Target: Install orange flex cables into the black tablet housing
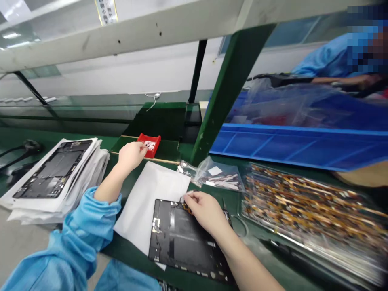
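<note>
My left hand (pixel 132 155) reaches over a small red tray (pixel 157 141) of tiny white pieces. Its thumb and fingertips are pinched together at the tray's near side; whatever lies between them is too small to make out. A black tablet-like housing (pixel 190 238) lies flat, partly on a white sheet (pixel 145 198). Over the housing's far edge, my right hand (pixel 204 208) has its fingers closed beside a bit of orange flex cable (pixel 186 207). What those fingertips grip is hidden. The right forearm covers part of the housing.
A similar housing (pixel 53 169) tops a stack of white sheets at left. Clear bags (pixel 221 173) of small parts lie behind my right hand. A clear tray (pixel 285 232) of orange flex cables, a blue bin (pixel 297 147) and a green post (pixel 230 89) stand right; a co-worker (pixel 327 60) is beyond.
</note>
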{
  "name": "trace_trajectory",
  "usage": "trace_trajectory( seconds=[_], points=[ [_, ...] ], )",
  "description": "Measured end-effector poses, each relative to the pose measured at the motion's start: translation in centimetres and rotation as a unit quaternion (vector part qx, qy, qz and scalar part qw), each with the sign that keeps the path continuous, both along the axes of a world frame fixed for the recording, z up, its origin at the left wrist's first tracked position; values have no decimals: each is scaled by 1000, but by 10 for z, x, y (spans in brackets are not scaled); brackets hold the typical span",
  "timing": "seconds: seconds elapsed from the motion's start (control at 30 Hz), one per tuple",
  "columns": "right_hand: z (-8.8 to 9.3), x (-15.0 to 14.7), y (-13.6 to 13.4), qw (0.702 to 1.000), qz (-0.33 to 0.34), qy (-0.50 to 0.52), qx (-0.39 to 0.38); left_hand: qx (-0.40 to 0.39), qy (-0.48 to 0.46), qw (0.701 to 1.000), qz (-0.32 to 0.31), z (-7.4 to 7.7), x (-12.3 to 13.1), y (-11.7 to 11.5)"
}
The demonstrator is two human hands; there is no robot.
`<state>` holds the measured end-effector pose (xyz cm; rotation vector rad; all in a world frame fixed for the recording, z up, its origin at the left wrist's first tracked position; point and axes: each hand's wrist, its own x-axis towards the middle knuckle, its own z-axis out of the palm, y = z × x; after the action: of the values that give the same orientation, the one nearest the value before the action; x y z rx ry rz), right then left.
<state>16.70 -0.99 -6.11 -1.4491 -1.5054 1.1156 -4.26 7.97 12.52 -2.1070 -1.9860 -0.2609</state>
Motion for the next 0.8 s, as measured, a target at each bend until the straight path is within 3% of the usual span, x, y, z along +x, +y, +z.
trace_trajectory(
  seconds=[0.17, 0.3, 0.43, 0.6, 0.8],
  points=[
    [0, 3, -1, 1000, 4, 10, -11, -159, 17, 968, -194, -29, 10, -62],
    [-1, 6, -5, 999, 37, 24, -9, -188, 56, 943, -268, -60, 13, -87],
    [-3, 10, -12, 994, 65, 81, -30, -194, 39, 931, -308, -82, 10, -84],
    [-4, 18, -20, 982, 83, 157, -68, -191, 8, 904, -382, -96, 5, -76],
    [-1, 30, -34, 985, 85, 138, -67, -168, 25, 890, -424, -107, -2, -70]
  ],
)
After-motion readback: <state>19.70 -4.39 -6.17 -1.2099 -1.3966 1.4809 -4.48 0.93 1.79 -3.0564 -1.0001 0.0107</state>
